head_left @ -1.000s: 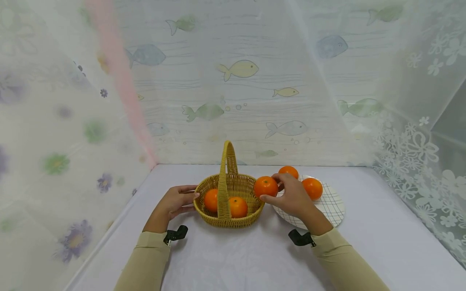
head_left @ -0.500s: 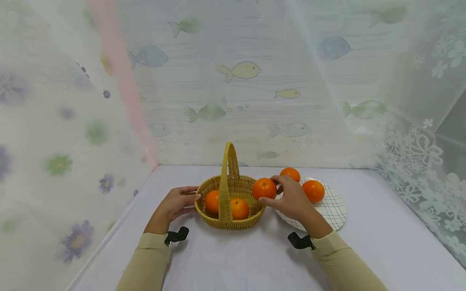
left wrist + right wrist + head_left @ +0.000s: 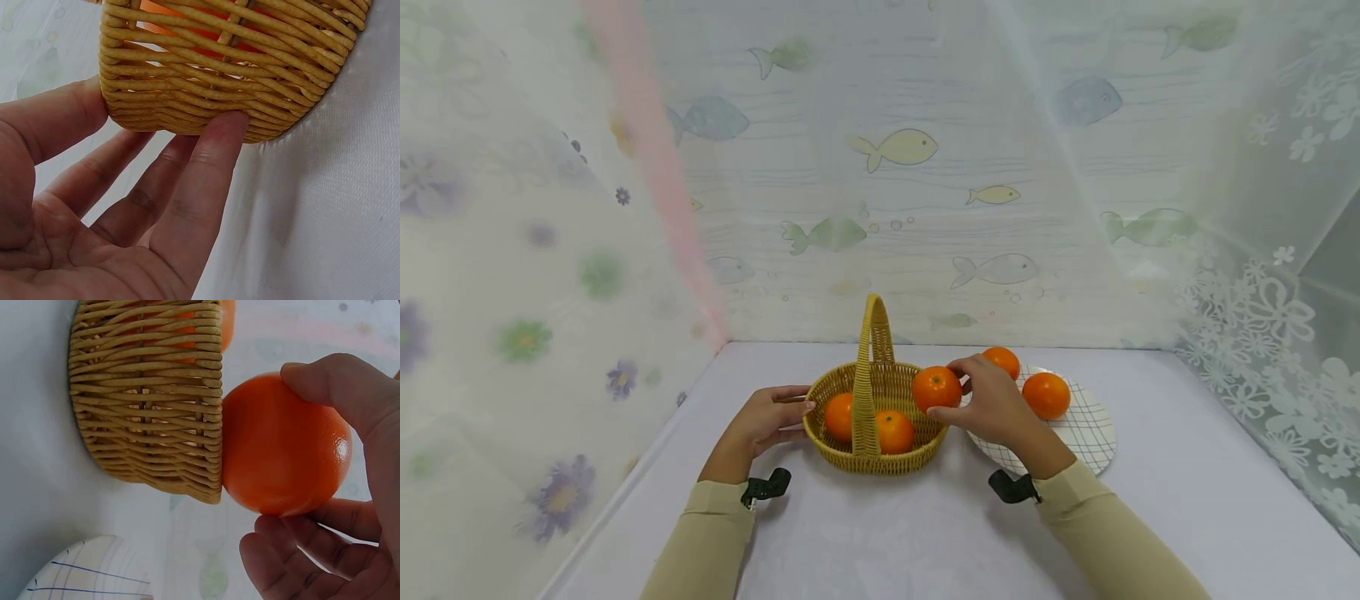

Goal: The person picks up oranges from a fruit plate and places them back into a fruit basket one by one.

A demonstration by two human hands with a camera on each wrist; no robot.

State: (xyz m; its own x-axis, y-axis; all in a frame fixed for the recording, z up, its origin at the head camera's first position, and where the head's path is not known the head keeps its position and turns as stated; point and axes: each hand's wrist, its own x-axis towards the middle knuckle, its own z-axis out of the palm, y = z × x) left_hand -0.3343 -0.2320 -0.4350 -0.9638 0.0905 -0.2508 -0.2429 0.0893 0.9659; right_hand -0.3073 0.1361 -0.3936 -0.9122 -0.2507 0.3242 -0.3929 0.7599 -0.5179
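My right hand (image 3: 996,404) pinches an orange (image 3: 936,389) between thumb and fingers, over the right rim of a yellow woven basket (image 3: 842,461). In the right wrist view the held orange (image 3: 284,447) appears right at the basket's rim. At the basket's other end, my left hand (image 3: 763,423) touches its outer wall with spread, mostly straight fingers. The left wrist view shows the fingertips (image 3: 228,125) against the basket's weave (image 3: 206,81). Inside the basket lie two more oranges, one on the left (image 3: 837,417) and one nearer the middle (image 3: 895,432), partly hidden by the upright handle (image 3: 864,383).
Right of the basket stands a white plate (image 3: 1086,433) with a dark grid pattern. One orange (image 3: 1046,396) rests on it, and another orange (image 3: 1002,362) shows at its back edge, partly behind my right hand. A fish-patterned curtain (image 3: 895,208) hangs behind the white table (image 3: 887,533).
My right hand has shifted slightly left with its orange, farther over the basket's rim. The left hand stays at the basket. The whole head view has moved a little.
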